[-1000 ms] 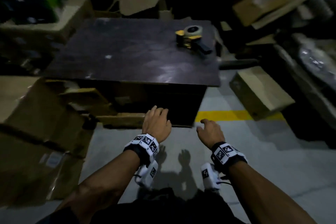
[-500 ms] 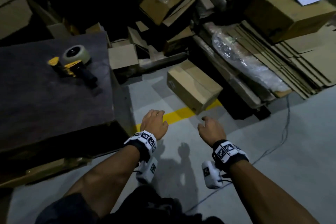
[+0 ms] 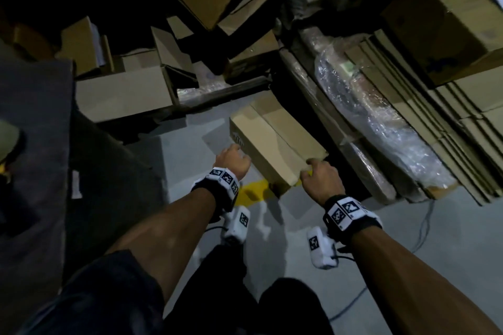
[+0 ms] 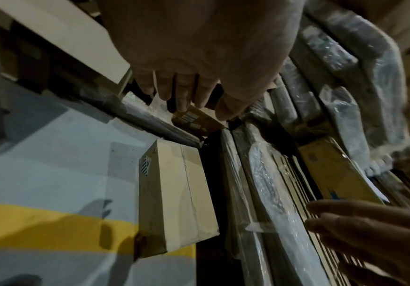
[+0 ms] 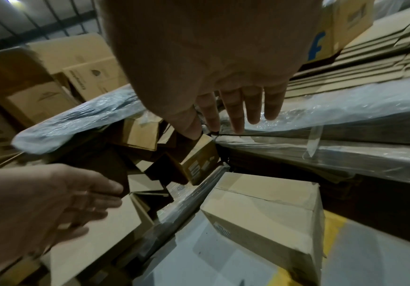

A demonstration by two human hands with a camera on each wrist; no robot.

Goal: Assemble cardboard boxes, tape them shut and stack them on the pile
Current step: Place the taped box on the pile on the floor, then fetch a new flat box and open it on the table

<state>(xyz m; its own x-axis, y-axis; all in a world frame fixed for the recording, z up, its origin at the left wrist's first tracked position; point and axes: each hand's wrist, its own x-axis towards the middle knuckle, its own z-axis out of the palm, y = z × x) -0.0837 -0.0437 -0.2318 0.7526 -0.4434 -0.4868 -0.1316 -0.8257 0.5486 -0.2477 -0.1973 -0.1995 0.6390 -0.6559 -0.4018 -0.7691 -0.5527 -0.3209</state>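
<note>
Closed box (image 3: 275, 141) on the floor: plain tan cardboard, small dark striped print mark on its near-left face. Floor (image 3: 299, 239): pale grey concrete, one yellow painted line (image 3: 253, 194) crossing under the box's near corner. Surface (image 3: 35, 128) at left: dark grey-brown. Flat cardboard stack (image 3: 424, 122) at right: tan, layered edges reading as stripes. Plastic wrap (image 3: 381, 128) over it: clear, whitish glare. Carton (image 3: 449, 16) far right: brown; blue print on one side in the right wrist view. Wristbands (image 3: 224, 181): black straps, white panels with black square-code markers. Cable (image 3: 424, 223) on floor: grey.
</note>
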